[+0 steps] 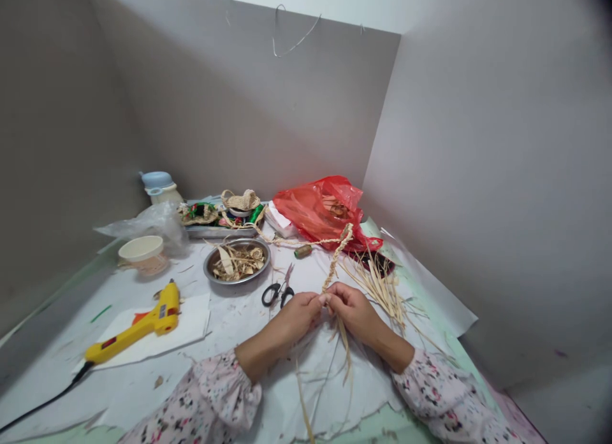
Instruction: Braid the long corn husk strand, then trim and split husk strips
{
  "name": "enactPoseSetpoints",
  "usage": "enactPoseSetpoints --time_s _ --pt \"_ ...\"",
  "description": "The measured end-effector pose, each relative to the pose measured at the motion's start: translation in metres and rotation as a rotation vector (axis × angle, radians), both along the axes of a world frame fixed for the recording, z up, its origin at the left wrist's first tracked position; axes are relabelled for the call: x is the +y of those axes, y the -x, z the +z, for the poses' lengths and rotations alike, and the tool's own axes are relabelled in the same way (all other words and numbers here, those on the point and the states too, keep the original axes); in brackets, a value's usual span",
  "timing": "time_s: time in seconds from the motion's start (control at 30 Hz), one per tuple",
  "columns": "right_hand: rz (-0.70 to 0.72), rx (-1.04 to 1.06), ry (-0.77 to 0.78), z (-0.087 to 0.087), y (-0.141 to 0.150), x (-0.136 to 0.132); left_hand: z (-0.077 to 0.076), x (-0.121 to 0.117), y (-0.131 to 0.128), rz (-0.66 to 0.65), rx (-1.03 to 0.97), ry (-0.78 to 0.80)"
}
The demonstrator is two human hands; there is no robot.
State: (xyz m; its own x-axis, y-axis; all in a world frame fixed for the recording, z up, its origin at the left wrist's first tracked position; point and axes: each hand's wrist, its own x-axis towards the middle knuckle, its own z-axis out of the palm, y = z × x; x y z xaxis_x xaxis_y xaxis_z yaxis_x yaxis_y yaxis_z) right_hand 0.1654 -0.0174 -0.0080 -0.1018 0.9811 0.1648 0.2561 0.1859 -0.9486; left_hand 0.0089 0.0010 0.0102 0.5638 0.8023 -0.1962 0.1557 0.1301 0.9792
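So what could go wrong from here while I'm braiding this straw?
The braid might loosen if the left hand or right hand eases off, since loose strands still trail below the fingers. The black-handled scissors lie close to the left hand, so reaching that way could mean a nick. The yellow glue gun rests on white paper; if it's hot, it might scorch or drip.
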Motion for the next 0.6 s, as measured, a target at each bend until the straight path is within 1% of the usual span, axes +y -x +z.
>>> enactPoseSetpoints --time_s 0.1,0.17,0.27,0.33,0.4,0.5,0.6 --pt "0.025 0.011 -0.009 0.0 0.0 -0.001 0.004 0.0 0.003 -0.012 0.084 -0.025" --pt "0.036 -0.003 -0.016 0.001 -0.001 -0.002 0.004 0.001 0.005 -0.02 0.094 -0.038" --pt "0.002 -0.104 -0.115 0.005 -0.001 -0.003 0.003 0.003 0.005 -0.011 0.061 -0.042" --pt "-0.042 -0.173 -0.198 0.008 -0.002 -0.005 0.003 0.004 0.003 0.037 0.047 -0.038" --pt "-0.074 -0.214 -0.231 0.01 -0.001 -0.006 0.001 0.003 0.0 0.108 0.062 -0.046" --pt "-0.102 -0.243 -0.188 0.012 0.002 -0.008 -0.004 0.002 -0.003 0.209 0.107 -0.073" --pt "-0.165 -0.271 -0.13 0.015 0.005 -0.01 -0.012 0.003 -0.003 0.271 0.139 -0.099"
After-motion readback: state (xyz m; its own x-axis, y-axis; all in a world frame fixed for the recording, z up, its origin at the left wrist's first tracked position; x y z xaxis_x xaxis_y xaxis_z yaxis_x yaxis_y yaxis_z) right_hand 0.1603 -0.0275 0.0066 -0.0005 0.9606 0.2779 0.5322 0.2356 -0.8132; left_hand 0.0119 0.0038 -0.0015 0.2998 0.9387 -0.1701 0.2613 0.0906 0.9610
